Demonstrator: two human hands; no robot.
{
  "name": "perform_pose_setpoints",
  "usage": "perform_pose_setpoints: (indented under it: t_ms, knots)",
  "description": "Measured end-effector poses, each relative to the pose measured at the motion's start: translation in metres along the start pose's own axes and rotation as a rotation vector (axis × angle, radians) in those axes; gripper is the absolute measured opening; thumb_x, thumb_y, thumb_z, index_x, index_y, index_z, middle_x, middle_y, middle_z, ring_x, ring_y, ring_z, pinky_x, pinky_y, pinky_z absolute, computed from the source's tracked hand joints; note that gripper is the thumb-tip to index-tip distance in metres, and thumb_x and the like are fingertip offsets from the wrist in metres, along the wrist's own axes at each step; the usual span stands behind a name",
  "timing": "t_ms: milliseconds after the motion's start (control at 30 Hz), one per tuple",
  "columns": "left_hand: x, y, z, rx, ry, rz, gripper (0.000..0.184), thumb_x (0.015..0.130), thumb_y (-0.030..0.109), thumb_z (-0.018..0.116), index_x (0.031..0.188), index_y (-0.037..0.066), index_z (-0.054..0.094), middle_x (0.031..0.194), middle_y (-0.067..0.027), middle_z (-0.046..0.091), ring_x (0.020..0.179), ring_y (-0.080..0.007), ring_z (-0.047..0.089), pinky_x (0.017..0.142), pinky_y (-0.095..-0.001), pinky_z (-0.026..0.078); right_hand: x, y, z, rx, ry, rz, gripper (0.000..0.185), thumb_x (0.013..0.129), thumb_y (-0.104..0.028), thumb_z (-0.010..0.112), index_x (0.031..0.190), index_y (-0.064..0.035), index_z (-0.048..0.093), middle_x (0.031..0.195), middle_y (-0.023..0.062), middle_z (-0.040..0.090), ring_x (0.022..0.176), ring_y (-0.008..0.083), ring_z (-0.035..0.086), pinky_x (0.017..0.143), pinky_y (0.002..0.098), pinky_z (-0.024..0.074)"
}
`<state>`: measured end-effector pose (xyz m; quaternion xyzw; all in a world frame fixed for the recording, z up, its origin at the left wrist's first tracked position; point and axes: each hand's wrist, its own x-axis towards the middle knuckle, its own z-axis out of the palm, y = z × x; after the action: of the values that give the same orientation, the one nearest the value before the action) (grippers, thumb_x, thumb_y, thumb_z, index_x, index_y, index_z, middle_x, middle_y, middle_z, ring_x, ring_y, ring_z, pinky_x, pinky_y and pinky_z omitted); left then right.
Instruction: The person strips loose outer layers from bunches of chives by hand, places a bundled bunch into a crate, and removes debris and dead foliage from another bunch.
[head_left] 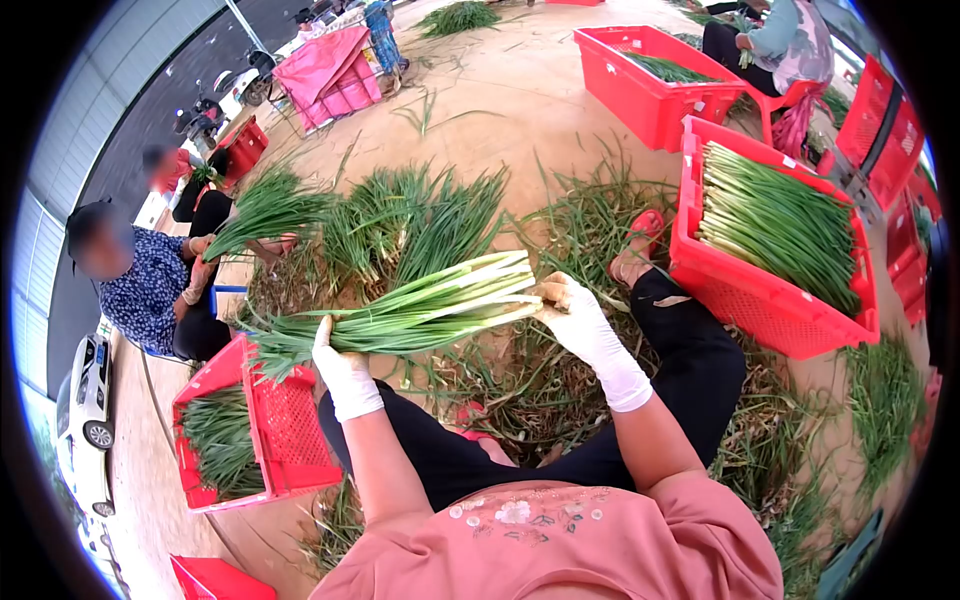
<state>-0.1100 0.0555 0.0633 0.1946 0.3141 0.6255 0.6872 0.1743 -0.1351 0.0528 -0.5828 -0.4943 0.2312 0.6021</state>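
Observation:
A bundle of long green stalks with pale ends lies across both my hands, above my lap. My left hand, in a white glove, is wrapped round its leafy part from below, with the thumb up. My right hand, also in a white glove, has its fingers closed at the pale stem ends on the right. Loose piles of the same green plants lie on the ground just beyond the bundle. Dry leaves and trimmings cover the ground between my legs.
At my right, a red crate holds neatly laid stalks; another red crate stands beyond it. A third is at my left. A co-worker in a patterned shirt sits at the left, holding greens. Other people sit farther off.

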Motion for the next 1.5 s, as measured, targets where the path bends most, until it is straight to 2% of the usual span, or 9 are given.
perform_pose_setpoints:
  t_ms: [267, 733, 967, 1033, 1167, 1200, 1300, 1467, 1500]
  knots:
    - [-0.01, 0.0, 0.005, -0.013, 0.014, 0.005, 0.01, 0.082, 0.015, 0.055, 0.079, 0.005, 0.057, 0.078, -0.007, 0.06, 0.074, -0.0214, 0.057, 0.074, -0.0367, 0.046, -0.001, -0.018, 0.004, 0.704, 0.006, 0.261, 0.014, 0.076, 0.001, 0.067, 0.088, 0.0013, 0.06, 0.081, -0.0009, 0.055, 0.077, 0.0077, 0.052, 0.073, 0.0214, 0.0424]
    - [-0.013, -0.025, -0.002, 0.025, 0.011, 0.059, 0.014, 0.085, 0.016, 0.053, 0.08, 0.004, 0.058, 0.079, -0.0072, 0.061, 0.073, -0.0199, 0.058, 0.073, -0.0335, 0.047, -0.005, 0.005, 0.018, 0.433, 0.35, 0.123, 0.015, 0.072, 0.01, 0.064, 0.075, -0.0008, 0.054, 0.081, 0.0009, 0.05, 0.074, 0.0093, 0.048, 0.067, 0.022, 0.0421]
    - [-0.018, -0.01, 0.01, -0.092, 0.073, 0.09, 0.015, 0.086, 0.015, 0.051, 0.083, 0.001, 0.055, 0.08, -0.0089, 0.058, 0.076, -0.0188, 0.055, 0.074, -0.0315, 0.046, 0.001, -0.001, -0.024, 0.256, 0.311, 0.17, 0.013, 0.079, -0.016, 0.065, 0.082, -0.0033, 0.061, 0.069, 0.0015, 0.055, 0.067, 0.0117, 0.052, 0.066, 0.0245, 0.0402]
    - [-0.026, -0.011, 0.017, -0.037, 0.027, 0.13, 0.015, 0.086, 0.015, 0.051, 0.084, 0.001, 0.056, 0.08, -0.0086, 0.058, 0.076, -0.0184, 0.055, 0.074, -0.0312, 0.046, 0.004, -0.01, -0.013, -0.415, 0.295, -0.342, 0.023, 0.068, -0.019, 0.073, 0.087, -0.0088, 0.063, 0.079, 0.004, 0.058, 0.078, 0.0191, 0.054, 0.071, 0.0313, 0.0405]
    - [-0.042, -0.009, 0.04, 0.027, -0.049, 0.173, 0.015, 0.086, 0.015, 0.05, 0.087, 0.001, 0.057, 0.083, -0.0077, 0.058, 0.078, -0.018, 0.056, 0.074, -0.031, 0.047, 0.003, -0.026, -0.001, -0.73, 0.257, -0.339, 0.064, 0.057, -0.029, 0.079, 0.113, -0.0136, 0.053, 0.114, 0.0072, 0.05, 0.108, 0.0296, 0.043, 0.091, 0.0456, 0.0301]
    - [-0.044, -0.008, 0.051, 0.004, -0.042, 0.171, 0.015, 0.086, 0.014, 0.05, 0.09, 0.0, 0.057, 0.085, -0.0074, 0.058, 0.08, -0.0184, 0.057, 0.076, -0.0317, 0.048, 0.004, -0.02, -0.001, -0.833, 0.064, -0.152, 0.096, 0.057, -0.046, 0.076, 0.135, -0.0119, 0.031, 0.137, 0.0131, 0.031, 0.126, 0.0343, 0.026, 0.102, 0.0494, 0.0163]
    - [-0.05, -0.007, 0.081, 0.083, -0.072, 0.145, 0.013, 0.081, 0.007, 0.055, 0.091, -0.001, 0.057, 0.088, -0.0094, 0.058, 0.077, -0.0196, 0.058, 0.073, -0.0333, 0.05, 0.011, -0.019, 0.017, -1.076, -0.195, -0.017, 0.118, 0.054, -0.057, 0.073, 0.14, -0.0064, 0.012, 0.144, 0.0191, 0.015, 0.134, 0.0354, 0.012, 0.106, 0.0512, 0.0068]
    - [-0.059, -0.035, 0.135, 0.233, -0.251, 0.07, 0.018, 0.072, -0.006, 0.058, 0.09, -0.002, 0.053, 0.078, -0.0125, 0.058, 0.066, -0.023, 0.059, 0.061, -0.0349, 0.052, 0.018, 0.005, 0.052, -0.869, -0.355, 0.072, 0.127, 0.054, -0.06, 0.073, 0.14, -0.0029, 0.0, 0.143, 0.0208, 0.018, 0.134, 0.0312, 0.014, 0.108, 0.0458, 0.0088]
    - [-0.058, -0.044, 0.141, 0.286, -0.28, 0.077, 0.018, 0.07, -0.007, 0.061, 0.086, -0.001, 0.055, 0.075, -0.0112, 0.059, 0.063, -0.0213, 0.059, 0.059, -0.0339, 0.052, 0.014, 0.014, 0.057, -0.427, -0.361, 0.05, 0.125, 0.055, -0.055, 0.075, 0.14, -0.0021, 0.0, 0.14, 0.0193, 0.024, 0.131, 0.0284, 0.02, 0.108, 0.0423, 0.0121]
